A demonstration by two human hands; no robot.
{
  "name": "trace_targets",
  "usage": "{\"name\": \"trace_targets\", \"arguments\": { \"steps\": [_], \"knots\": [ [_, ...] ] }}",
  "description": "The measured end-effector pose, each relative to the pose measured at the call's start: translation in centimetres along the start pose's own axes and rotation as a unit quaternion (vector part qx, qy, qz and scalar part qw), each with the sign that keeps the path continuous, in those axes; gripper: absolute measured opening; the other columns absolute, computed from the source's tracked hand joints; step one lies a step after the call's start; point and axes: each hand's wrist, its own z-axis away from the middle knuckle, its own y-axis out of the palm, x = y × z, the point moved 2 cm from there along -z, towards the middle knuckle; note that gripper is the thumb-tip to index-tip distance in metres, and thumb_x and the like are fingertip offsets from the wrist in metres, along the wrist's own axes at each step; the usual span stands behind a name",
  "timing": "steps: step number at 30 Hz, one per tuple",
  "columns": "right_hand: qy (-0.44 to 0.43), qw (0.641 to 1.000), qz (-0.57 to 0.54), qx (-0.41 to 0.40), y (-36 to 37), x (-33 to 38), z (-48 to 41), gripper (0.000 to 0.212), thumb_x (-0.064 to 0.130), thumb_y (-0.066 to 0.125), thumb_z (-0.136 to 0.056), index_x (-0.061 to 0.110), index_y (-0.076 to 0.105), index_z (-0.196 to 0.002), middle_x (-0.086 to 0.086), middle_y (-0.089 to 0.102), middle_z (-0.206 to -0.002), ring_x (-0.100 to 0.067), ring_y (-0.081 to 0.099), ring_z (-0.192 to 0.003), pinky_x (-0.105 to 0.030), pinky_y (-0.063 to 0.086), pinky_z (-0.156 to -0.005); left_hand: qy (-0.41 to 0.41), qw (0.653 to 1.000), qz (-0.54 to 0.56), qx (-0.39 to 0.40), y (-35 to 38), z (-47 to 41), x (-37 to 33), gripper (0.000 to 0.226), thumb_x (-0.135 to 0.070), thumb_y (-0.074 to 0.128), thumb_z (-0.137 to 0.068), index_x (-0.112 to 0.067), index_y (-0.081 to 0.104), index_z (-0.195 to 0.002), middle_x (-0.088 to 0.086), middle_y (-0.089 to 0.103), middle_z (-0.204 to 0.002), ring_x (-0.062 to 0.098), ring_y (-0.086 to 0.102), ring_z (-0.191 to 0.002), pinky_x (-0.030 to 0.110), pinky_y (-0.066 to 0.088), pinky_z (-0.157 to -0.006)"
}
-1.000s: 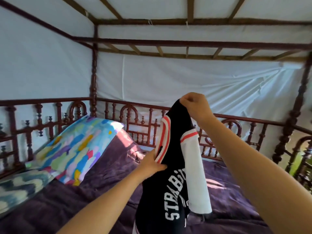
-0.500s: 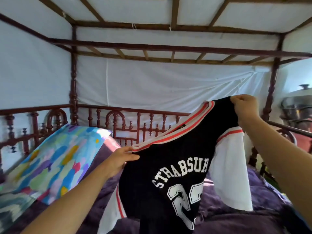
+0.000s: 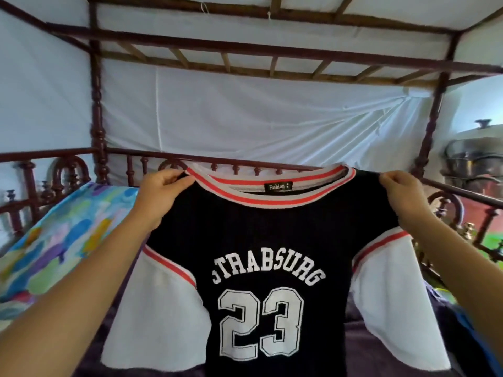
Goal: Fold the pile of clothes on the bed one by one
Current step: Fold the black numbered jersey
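Jersey (image 3: 272, 235) — one — left hand (image 3: 162, 195), right hand (image 3: 402, 194) pinching

I am working from one view only, the wide-angle camera on the person's head. It faces forward across the bed (image 3: 362, 346) toward the carved rail (image 3: 152, 155) and the white cloth (image 3: 272, 112) behind it, pitched high enough to catch the canopy frame (image 3: 245, 47). It sits near: both forearms enter from the bottom corners, and the jersey (image 3: 272, 235), gripped by the left hand (image 3: 163, 191) and right hand (image 3: 400, 191), fills the lower middle.
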Motion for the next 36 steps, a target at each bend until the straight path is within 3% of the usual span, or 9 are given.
{"name": "trace_targets", "arguments": {
  "steps": [6,14,16,18,21,23,27,30,36],
  "knots": [
    [0.102,0.974,0.119,0.161,2.9,-11.0,6.6,0.033,0.005,0.045,-0.096,0.005,0.051,-0.063,-0.008,0.048,-0.062,-0.018,0.042,-0.062,-0.033,0.033,-0.06,-0.12,0.953,-0.2,0.192,1.0,5.8,9.2,0.02,-0.017,0.07,-0.083,-0.006,0.066,-0.066,-0.002,0.057,-0.063,0.0,0.042,-0.056,0.019,0.035,-0.058],
    [0.208,0.87,0.235,0.381,5.8,-26.2,19.1,0.036,-0.001,0.047,-0.093,0.015,0.044,-0.061,0.004,0.045,-0.06,-0.003,0.044,-0.052,-0.011,0.037,-0.053,-0.228,0.756,-0.383,0.479,0.6,15.6,19.9,0.042,-0.013,0.062,-0.087,-0.025,0.037,-0.057,-0.01,0.039,-0.056,-0.005,0.039,-0.051,0.016,0.028,-0.057],
    [0.296,0.823,0.13,0.468,7.0,-26.4,19.0,0.04,-0.008,0.044,-0.084,0.009,0.05,-0.048,0.005,0.048,-0.049,0.002,0.048,-0.037,-0.007,0.036,-0.043,-0.228,0.729,-0.436,0.476,1.3,16.3,22.0,0.044,-0.02,0.06,-0.088,-0.022,0.03,-0.056,-0.008,0.035,-0.058,0.001,0.039,-0.06,0.023,0.026,-0.059],
    [0.11,0.845,0.249,0.459,9.0,-27.3,17.0,0.023,0.005,0.064,-0.062,-0.002,0.058,-0.04,-0.006,0.057,-0.045,-0.001,0.056,-0.041,-0.01,0.041,-0.042,-0.255,0.715,-0.475,0.445,2.5,15.4,22.9,0.043,-0.02,0.058,-0.09,-0.02,0.03,-0.057,-0.008,0.037,-0.058,0.009,0.046,-0.066,0.025,0.028,-0.058],
    [0.185,0.873,0.239,0.384,12.6,-27.8,12.7,0.024,0.005,0.049,-0.09,-0.009,0.066,-0.1,-0.025,0.064,-0.108,-0.024,0.063,-0.103,-0.028,0.045,-0.082,-0.368,0.809,-0.363,0.279,5.3,11.2,24.0,0.027,-0.004,0.056,-0.089,-0.008,0.046,-0.064,0.013,0.055,-0.058,0.023,0.065,-0.062,0.026,0.05,-0.055],
    [0.242,0.887,0.264,0.29,15.0,-28.3,7.9,0.026,0.004,0.043,-0.092,-0.01,0.063,-0.101,-0.027,0.064,-0.106,-0.037,0.061,-0.102,-0.035,0.043,-0.08,-0.325,0.886,-0.305,0.126,7.4,6.5,24.3,0.008,0.001,0.055,-0.088,0.006,0.061,-0.086,0.028,0.065,-0.085,0.038,0.066,-0.089,0.04,0.052,-0.078],
    [0.284,0.941,0.048,0.178,19.9,-27.3,3.4,0.044,0.011,0.05,-0.092,0.01,0.04,-0.135,0.005,0.05,-0.105,-0.016,0.046,-0.1,-0.032,0.04,-0.086,-0.25,0.94,-0.21,0.103,11.9,1.3,24.7,0.072,-0.007,0.057,-0.09,-0.014,0.014,-0.149,0.013,0.015,-0.155,0.03,0.024,-0.141,0.041,0.025,-0.113],
    [0.24,0.929,0.085,0.267,21.8,-28.8,7.9,0.079,0.01,0.059,-0.089,0.012,0.009,-0.15,0.0,0.042,-0.136,-0.02,0.036,-0.127,-0.024,0.03,-0.101,-0.296,0.896,-0.264,0.201,13.5,5.4,28.4,0.1,-0.012,0.062,-0.088,-0.024,-0.02,-0.146,0.014,-0.021,-0.154,0.027,-0.01,-0.144,0.038,0.006,-0.115],
    [0.456,0.786,0.185,0.374,17.7,-38.0,26.1,0.072,0.01,0.057,-0.089,0.012,0.017,-0.149,-0.017,0.028,-0.147,-0.032,0.032,-0.133,-0.038,0.032,-0.106,-0.544,0.729,-0.355,0.217,10.9,23.0,35.5,0.079,-0.019,0.055,-0.092,-0.013,0.001,-0.15,0.023,0.015,-0.152,0.037,0.023,-0.138,0.039,0.024,-0.112]
  ]
}}
